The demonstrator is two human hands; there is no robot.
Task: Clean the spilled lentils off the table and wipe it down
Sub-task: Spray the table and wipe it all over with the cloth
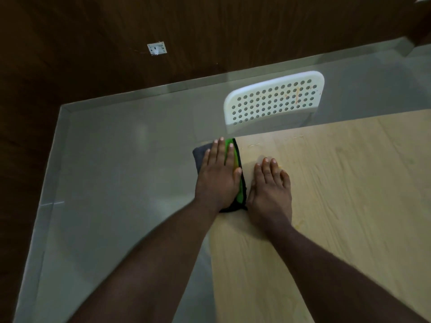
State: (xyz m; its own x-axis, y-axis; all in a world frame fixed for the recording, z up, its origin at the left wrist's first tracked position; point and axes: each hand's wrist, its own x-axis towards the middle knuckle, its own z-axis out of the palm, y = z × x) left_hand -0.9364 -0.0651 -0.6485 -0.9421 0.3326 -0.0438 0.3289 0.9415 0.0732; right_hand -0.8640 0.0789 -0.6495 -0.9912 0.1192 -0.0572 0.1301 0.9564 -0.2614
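At the surface (326,183) corner, the left hand (218,178) lies flat, fingers (219,152) straight, pressing the green cloth (238,173) half over its edge; just beside the cloth the right hand (270,187) rests flat, fingers straight. Beyond stands a white chair (272,99).

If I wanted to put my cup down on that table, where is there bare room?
The table is bare to the right of the right hand, out to the picture's right edge, and behind the fingers toward the white chair. The left corner is crowded: the left hand presses the green cloth there.
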